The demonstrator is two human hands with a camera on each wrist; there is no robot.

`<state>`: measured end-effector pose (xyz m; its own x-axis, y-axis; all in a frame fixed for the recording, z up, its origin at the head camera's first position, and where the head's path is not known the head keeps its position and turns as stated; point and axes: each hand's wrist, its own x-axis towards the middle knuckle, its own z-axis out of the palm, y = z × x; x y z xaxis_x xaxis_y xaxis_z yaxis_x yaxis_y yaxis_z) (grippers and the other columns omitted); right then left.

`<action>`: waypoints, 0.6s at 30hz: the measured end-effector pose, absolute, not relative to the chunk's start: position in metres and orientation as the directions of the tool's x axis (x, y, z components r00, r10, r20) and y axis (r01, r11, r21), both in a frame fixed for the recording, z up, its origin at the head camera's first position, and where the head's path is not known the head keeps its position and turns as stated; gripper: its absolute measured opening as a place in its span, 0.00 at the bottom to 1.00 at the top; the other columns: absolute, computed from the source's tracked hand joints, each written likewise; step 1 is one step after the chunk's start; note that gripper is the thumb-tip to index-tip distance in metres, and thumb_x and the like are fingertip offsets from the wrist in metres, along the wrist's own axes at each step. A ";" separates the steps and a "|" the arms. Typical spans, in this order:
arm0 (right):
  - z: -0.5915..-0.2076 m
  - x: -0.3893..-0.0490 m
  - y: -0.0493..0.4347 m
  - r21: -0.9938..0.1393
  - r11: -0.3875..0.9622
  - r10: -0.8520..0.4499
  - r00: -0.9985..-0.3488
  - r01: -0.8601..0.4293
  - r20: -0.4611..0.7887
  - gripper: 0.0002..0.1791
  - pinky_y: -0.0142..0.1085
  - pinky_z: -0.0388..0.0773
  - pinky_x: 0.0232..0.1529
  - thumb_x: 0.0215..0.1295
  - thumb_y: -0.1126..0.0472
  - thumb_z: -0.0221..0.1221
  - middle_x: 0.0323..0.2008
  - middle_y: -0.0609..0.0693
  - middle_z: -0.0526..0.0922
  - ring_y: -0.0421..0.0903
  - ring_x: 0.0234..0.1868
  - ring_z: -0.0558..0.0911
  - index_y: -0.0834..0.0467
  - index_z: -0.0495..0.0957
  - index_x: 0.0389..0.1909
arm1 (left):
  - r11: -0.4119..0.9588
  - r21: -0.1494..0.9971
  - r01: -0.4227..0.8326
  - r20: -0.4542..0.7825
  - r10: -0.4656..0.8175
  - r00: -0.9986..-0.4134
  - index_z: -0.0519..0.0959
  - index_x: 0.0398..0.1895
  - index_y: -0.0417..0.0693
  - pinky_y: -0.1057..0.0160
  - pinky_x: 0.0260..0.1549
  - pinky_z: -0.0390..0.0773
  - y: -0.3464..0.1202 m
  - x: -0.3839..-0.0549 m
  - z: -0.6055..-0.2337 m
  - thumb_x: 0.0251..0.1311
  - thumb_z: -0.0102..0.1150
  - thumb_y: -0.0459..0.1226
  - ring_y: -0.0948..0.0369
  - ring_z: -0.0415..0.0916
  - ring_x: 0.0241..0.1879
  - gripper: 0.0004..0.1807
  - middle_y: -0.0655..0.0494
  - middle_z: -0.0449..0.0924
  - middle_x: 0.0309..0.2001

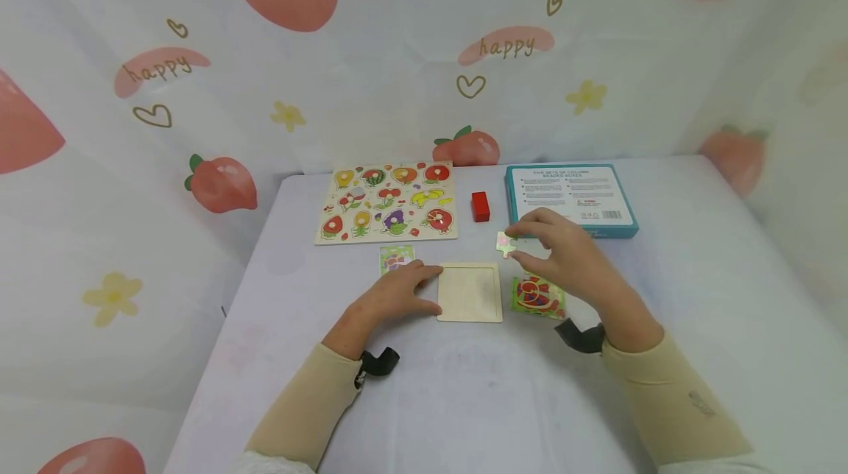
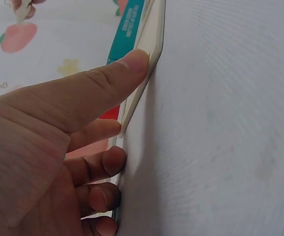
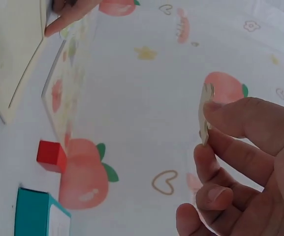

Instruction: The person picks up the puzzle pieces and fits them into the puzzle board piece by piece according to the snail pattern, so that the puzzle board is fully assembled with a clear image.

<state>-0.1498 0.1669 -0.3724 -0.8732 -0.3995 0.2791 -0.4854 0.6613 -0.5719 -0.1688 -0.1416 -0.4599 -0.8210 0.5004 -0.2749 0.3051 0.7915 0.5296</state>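
A shallow square wooden puzzle tray (image 1: 469, 294) lies on the table with its bare inside showing. My left hand (image 1: 396, 291) holds it along its left side, thumb on the near corner and index finger at the far one; the left wrist view shows the thumb (image 2: 134, 61) on its rim. My right hand (image 1: 563, 253) pinches a small jigsaw piece (image 1: 505, 243) between thumb and fingers, up off the table to the right of the tray. In the right wrist view this piece (image 3: 205, 115) appears edge-on. Below that hand lie colourful jigsaw pieces (image 1: 535, 297), partly covered by it.
Behind the left hand lies a green-edged picture piece (image 1: 396, 256), partly hidden. A fruit peg puzzle board (image 1: 387, 203) lies at the back left. Beside it are a red block (image 1: 480, 207) and a teal-edged box (image 1: 573, 200). A printed cloth hangs behind the table.
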 end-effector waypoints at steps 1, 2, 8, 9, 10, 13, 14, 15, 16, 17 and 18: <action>-0.371 -0.149 0.165 -0.578 0.658 -0.398 -0.874 -0.483 0.277 0.19 0.48 0.80 0.45 0.62 0.62 0.72 0.50 0.50 0.81 0.50 0.48 0.78 0.55 0.86 0.54 | 0.791 0.529 0.306 -0.272 0.500 -0.822 0.70 0.75 0.54 0.56 0.52 0.74 -0.142 -0.169 -0.460 0.56 0.76 0.52 0.59 0.70 0.47 0.43 0.58 0.73 0.50; -0.370 -0.149 0.163 -0.584 0.655 -0.396 -0.876 -0.480 0.275 0.19 0.48 0.80 0.45 0.62 0.62 0.72 0.50 0.50 0.80 0.50 0.48 0.78 0.55 0.86 0.55 | 0.790 0.529 0.309 -0.269 0.502 -0.822 0.70 0.75 0.54 0.56 0.51 0.75 -0.142 -0.169 -0.460 0.56 0.76 0.52 0.59 0.70 0.46 0.43 0.57 0.73 0.49; -0.370 -0.149 0.149 -0.604 0.641 -0.411 -0.877 -0.474 0.251 0.18 0.47 0.81 0.47 0.63 0.63 0.71 0.50 0.50 0.80 0.49 0.50 0.78 0.56 0.85 0.54 | 0.790 0.523 0.320 -0.259 0.505 -0.824 0.71 0.74 0.52 0.58 0.43 0.73 -0.141 -0.168 -0.460 0.56 0.76 0.52 0.58 0.69 0.44 0.43 0.58 0.71 0.43; -0.371 -0.149 0.147 -0.605 0.639 -0.416 -0.875 -0.474 0.247 0.18 0.47 0.81 0.48 0.63 0.63 0.71 0.50 0.50 0.80 0.50 0.51 0.78 0.56 0.85 0.54 | 0.791 0.521 0.320 -0.259 0.503 -0.824 0.71 0.74 0.51 0.58 0.43 0.73 -0.141 -0.168 -0.460 0.56 0.76 0.52 0.58 0.69 0.44 0.43 0.58 0.71 0.43; -0.371 -0.149 0.145 -0.603 0.642 -0.419 -0.875 -0.474 0.241 0.18 0.47 0.81 0.49 0.63 0.63 0.71 0.50 0.50 0.80 0.50 0.52 0.78 0.56 0.85 0.54 | 0.792 0.521 0.318 -0.258 0.502 -0.826 0.72 0.73 0.51 0.58 0.44 0.73 -0.141 -0.168 -0.460 0.56 0.76 0.52 0.58 0.69 0.44 0.43 0.58 0.71 0.43; -0.371 -0.148 0.139 -0.587 0.659 -0.422 -0.877 -0.471 0.230 0.18 0.47 0.81 0.50 0.62 0.62 0.72 0.50 0.51 0.79 0.52 0.53 0.79 0.55 0.85 0.54 | 0.791 0.523 0.317 -0.258 0.502 -0.825 0.72 0.73 0.51 0.58 0.45 0.74 -0.141 -0.168 -0.460 0.56 0.76 0.52 0.58 0.69 0.44 0.42 0.58 0.72 0.44; -0.371 -0.147 0.137 -0.586 0.661 -0.421 -0.878 -0.468 0.227 0.18 0.47 0.81 0.50 0.62 0.62 0.72 0.50 0.51 0.79 0.52 0.53 0.79 0.55 0.86 0.53 | 0.791 0.522 0.320 -0.257 0.503 -0.825 0.72 0.73 0.51 0.58 0.44 0.73 -0.141 -0.168 -0.460 0.56 0.76 0.52 0.58 0.69 0.44 0.42 0.58 0.71 0.44; -0.371 -0.147 0.135 -0.587 0.661 -0.421 -0.879 -0.468 0.227 0.18 0.47 0.81 0.50 0.62 0.62 0.72 0.50 0.51 0.79 0.52 0.52 0.79 0.55 0.86 0.53 | 0.790 0.520 0.323 -0.255 0.505 -0.825 0.72 0.73 0.51 0.58 0.44 0.73 -0.141 -0.168 -0.460 0.56 0.75 0.52 0.58 0.69 0.43 0.42 0.58 0.71 0.44; -0.371 -0.147 0.133 -0.586 0.662 -0.421 -0.879 -0.467 0.225 0.18 0.46 0.81 0.50 0.62 0.62 0.72 0.50 0.51 0.79 0.52 0.52 0.79 0.55 0.86 0.53 | 0.790 0.520 0.324 -0.254 0.506 -0.825 0.72 0.73 0.51 0.58 0.44 0.73 -0.141 -0.168 -0.460 0.56 0.75 0.52 0.58 0.69 0.43 0.42 0.58 0.71 0.43; -0.371 -0.148 0.130 -0.587 0.661 -0.423 -0.878 -0.467 0.223 0.18 0.46 0.81 0.49 0.62 0.62 0.72 0.50 0.51 0.78 0.52 0.52 0.79 0.55 0.86 0.53 | 0.790 0.520 0.326 -0.253 0.506 -0.824 0.72 0.73 0.51 0.58 0.43 0.73 -0.141 -0.168 -0.460 0.56 0.75 0.52 0.58 0.69 0.43 0.42 0.58 0.71 0.43; -0.372 -0.148 0.128 -0.591 0.657 -0.425 -0.877 -0.468 0.222 0.18 0.45 0.81 0.49 0.61 0.62 0.72 0.50 0.51 0.78 0.51 0.51 0.79 0.55 0.86 0.53 | 0.791 0.517 0.328 -0.251 0.507 -0.825 0.72 0.73 0.51 0.58 0.43 0.73 -0.141 -0.168 -0.460 0.56 0.75 0.53 0.59 0.69 0.43 0.42 0.58 0.71 0.43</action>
<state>-0.1482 0.1282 -0.3719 -0.8773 -0.4254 0.2221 -0.4682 0.6572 -0.5906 -0.1683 -0.1407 -0.4601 -0.8248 0.5066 -0.2511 0.3283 0.7907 0.5168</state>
